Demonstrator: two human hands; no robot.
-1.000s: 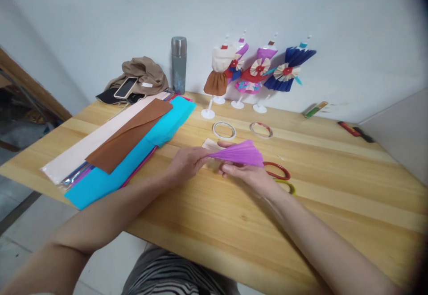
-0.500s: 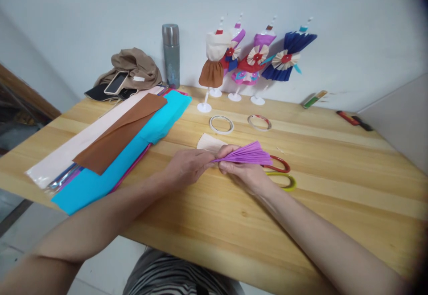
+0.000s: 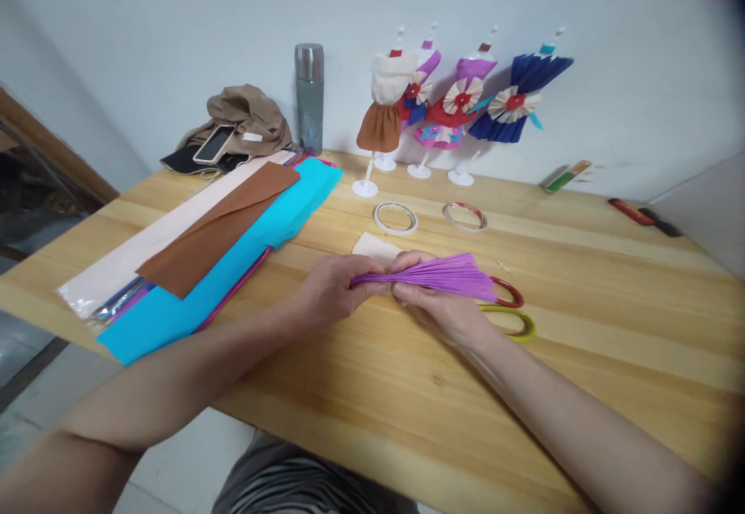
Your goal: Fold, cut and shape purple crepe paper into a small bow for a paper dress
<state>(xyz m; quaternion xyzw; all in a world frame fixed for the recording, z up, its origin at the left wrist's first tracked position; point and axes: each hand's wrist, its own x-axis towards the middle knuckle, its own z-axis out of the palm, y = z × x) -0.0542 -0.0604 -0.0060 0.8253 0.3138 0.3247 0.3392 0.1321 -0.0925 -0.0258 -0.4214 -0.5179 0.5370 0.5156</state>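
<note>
Landmark: broad rectangular table of pale yellow, striped-grain wood (image 3: pixel 594 397). Behind it, plain matte wall (image 3: pixel 174 17), bluish white, running the table's full length. At the table's right end, pale grey upright panel (image 3: pixel 713 196), slanting in. Left of the table, brown wooden beam (image 3: pixel 50 141), dim blurred clutter beneath. Below the table's near edge, whitish tiled floor (image 3: pixel 180 452), seams visible. Light soft, cool on the wall.

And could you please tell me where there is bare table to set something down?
Bare table lies right of the yellow handle, and between the forearms, on the near side of the purple paper. It is crowded at left with sheets, and by the wall, behind the rings, with dressed figures.
</note>
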